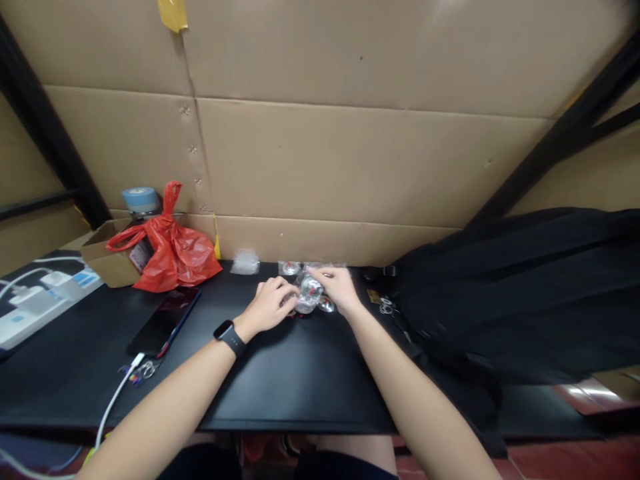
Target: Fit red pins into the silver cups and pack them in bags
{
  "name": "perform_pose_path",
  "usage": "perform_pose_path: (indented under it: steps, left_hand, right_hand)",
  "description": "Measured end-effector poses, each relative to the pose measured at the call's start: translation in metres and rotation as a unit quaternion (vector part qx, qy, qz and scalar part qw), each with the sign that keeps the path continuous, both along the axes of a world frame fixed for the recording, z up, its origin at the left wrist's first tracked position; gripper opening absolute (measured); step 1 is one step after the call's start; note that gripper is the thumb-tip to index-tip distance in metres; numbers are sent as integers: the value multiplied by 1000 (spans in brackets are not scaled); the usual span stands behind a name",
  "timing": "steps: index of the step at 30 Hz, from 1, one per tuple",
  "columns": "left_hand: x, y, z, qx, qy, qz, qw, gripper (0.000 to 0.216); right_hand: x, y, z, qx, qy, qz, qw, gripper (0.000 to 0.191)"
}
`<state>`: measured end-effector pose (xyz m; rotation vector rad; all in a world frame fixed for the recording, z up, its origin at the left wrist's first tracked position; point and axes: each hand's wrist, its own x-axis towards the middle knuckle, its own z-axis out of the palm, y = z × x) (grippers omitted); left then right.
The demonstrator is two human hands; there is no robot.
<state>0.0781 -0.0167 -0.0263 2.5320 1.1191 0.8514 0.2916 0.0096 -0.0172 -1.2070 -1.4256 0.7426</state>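
Observation:
Several round silver metal pieces with red marks, some in clear plastic packets, lie grouped near the back of the black table. My right hand point(341, 288) is closed, thumb and finger pinching the edge of a clear plastic packet point(311, 288) with a silver disc inside. My left hand point(271, 305), wearing a dark watch point(230, 337) on its wrist, rests just left of it. Its fingers are bent and slightly apart, with the tips against the packets' left side. Another silver disc point(327, 305) sits below my right fingers, and a packeted one point(289, 268) lies behind.
On the left are a red plastic bag point(180, 257), a cardboard box point(107, 257), a phone point(165, 322), keys point(144, 372) and a power strip point(30, 317). Clear bags point(245, 262) lie at the back. Black fabric point(520, 293) covers the right side. A cardboard wall point(320, 160) rises behind.

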Motion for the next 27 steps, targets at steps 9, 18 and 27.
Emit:
perform_pose_path:
  steps: [9,18,27]
  left_hand:
    - [1,1,-9,-2,38,-14,999,22]
    - [2,-7,11,109,16,2,994,44]
    - [9,-18,15,264,79,4,961,36]
  right_hand:
    - [-1,-5,13,49,69,-27,996,35]
    - [2,-6,18,91,147,-105,979,43]
    - [-23,-21,13,40,61,-7,997,41]
